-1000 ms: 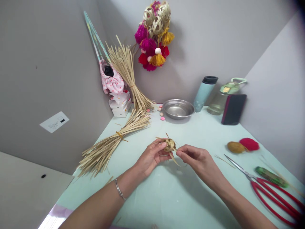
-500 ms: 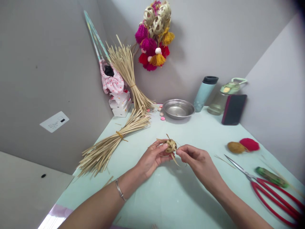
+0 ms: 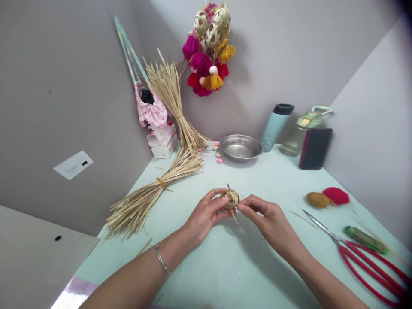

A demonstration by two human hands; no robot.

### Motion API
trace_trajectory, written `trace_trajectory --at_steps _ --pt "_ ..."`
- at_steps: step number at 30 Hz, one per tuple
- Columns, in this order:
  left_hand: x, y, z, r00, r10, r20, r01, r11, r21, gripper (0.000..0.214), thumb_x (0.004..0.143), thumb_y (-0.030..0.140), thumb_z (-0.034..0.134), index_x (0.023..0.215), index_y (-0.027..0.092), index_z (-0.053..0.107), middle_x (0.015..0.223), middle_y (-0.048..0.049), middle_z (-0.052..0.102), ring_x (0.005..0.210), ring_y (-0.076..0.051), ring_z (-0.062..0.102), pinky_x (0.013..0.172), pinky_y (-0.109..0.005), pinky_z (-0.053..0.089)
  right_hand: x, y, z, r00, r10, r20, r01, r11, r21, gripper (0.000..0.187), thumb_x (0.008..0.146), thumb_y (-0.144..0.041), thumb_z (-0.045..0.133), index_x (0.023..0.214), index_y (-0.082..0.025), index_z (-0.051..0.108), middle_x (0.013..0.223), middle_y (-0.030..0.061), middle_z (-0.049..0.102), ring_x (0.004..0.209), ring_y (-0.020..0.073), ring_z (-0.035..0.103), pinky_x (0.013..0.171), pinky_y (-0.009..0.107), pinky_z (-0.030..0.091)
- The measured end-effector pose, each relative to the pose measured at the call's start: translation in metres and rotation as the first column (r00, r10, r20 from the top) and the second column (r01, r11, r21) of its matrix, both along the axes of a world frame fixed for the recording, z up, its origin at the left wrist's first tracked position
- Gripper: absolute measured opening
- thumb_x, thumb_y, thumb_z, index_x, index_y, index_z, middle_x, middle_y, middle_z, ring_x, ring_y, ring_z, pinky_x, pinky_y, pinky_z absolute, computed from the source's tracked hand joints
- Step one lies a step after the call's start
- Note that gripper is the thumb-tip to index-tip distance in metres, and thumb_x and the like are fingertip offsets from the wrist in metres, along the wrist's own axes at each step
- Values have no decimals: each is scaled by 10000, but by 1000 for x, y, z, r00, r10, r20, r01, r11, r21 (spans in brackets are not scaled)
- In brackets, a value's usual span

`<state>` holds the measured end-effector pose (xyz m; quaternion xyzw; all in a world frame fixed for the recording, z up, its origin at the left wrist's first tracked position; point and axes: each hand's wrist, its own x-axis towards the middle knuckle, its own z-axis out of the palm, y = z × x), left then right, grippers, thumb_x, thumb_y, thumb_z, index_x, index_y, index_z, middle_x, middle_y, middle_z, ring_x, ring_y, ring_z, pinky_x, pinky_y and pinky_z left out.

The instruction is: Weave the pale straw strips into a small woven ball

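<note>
A small woven straw ball (image 3: 231, 198) with loose strip ends sticking out is held just above the pale green table (image 3: 225, 257). My left hand (image 3: 206, 214) grips the ball from the left with thumb and fingers curled round it. My right hand (image 3: 262, 216) is pinched on a loose straw strip (image 3: 235, 216) at the ball's right side. A bracelet sits on my left wrist.
Two tied straw bundles (image 3: 151, 197) lie at the left and back. A steel bowl (image 3: 240, 147), a tumbler (image 3: 276, 125), a bottle (image 3: 299, 135) and a dark phone (image 3: 314, 148) stand at the back. Red-handled scissors (image 3: 363, 259), a green lighter (image 3: 365, 239) and pom-poms (image 3: 327, 198) lie right.
The ball has turned slightly between my fingers and fewer strip ends stick out on its left. Both hands stay in nearly the same place.
</note>
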<state>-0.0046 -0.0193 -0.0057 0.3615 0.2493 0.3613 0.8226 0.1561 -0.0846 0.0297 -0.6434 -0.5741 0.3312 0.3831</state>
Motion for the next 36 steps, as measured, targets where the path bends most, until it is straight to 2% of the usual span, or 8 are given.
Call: trace_trajectory --at_steps 7,12,14,18,23,29,33,36 --pt "-2 2 3 997 81 0 -81 996 43 335 803 327 710 1083 167 619 989 -71 686 852 -152 645 853 -329 517 -1 -1 4 997 77 15 -77 997 20 278 904 -397 538 736 -204 648 729 -2 588 701 173 518 661 278 395" --pt "-1 -2 2 999 -7 -40 9 998 70 332 828 331 682 1101 168 589 986 -89 694 862 -183 665 849 -362 514 1 1 -1 998 56 36 -57 997 44 278 896 -382 553 708 -198 642 707 0 585 690 177 530 660 283 403" --pt "0 -3 1 999 -19 -45 22 997 72 340 827 336 682 1104 166 583 1000 -99 694 857 -193 673 863 -386 512 3 0 0 996 12 84 -20 996 88 277 899 -379 558 696 -202 621 698 5 590 684 183 531 653 288 403" --pt "1 -3 3 998 -7 -55 12 996 85 342 802 334 707 1076 162 595 1007 -97 680 881 -205 668 874 -413 515 7 -5 2 984 -70 161 25 963 267 224 924 -365 547 781 -218 637 768 24 599 737 201 559 685 304 412" --pt "2 -6 3 992 18 -122 4 985 174 366 768 336 734 1072 172 611 1068 -99 664 926 -219 658 847 -390 523 5 -5 -2 986 -3 164 -43 960 275 125 920 -329 584 897 -234 661 807 24 589 778 206 580 714 314 424" --pt "1 -7 6 962 30 -271 42 966 256 435 711 322 783 1078 168 609 1005 -81 687 877 -192 666 866 -352 497 1 -5 0 994 4 113 -38 955 293 189 927 -279 589 748 -231 629 754 7 589 728 186 566 692 306 416" --pt "1 -6 8 966 -5 -258 70 967 247 429 709 331 783 1064 165 610 928 -67 687 825 -181 665 844 -354 502 1 -9 10 996 -3 85 -30 925 380 167 915 -246 613 753 -236 650 746 4 613 722 180 572 686 302 422" --pt "3 -6 5 968 -51 -245 101 975 197 442 665 314 816 1033 161 624 948 -69 676 835 -184 665 833 -353 506 3 -14 17 996 -84 28 61 879 473 123 893 -213 643 775 -246 654 779 6 631 737 182 574 687 305 426"
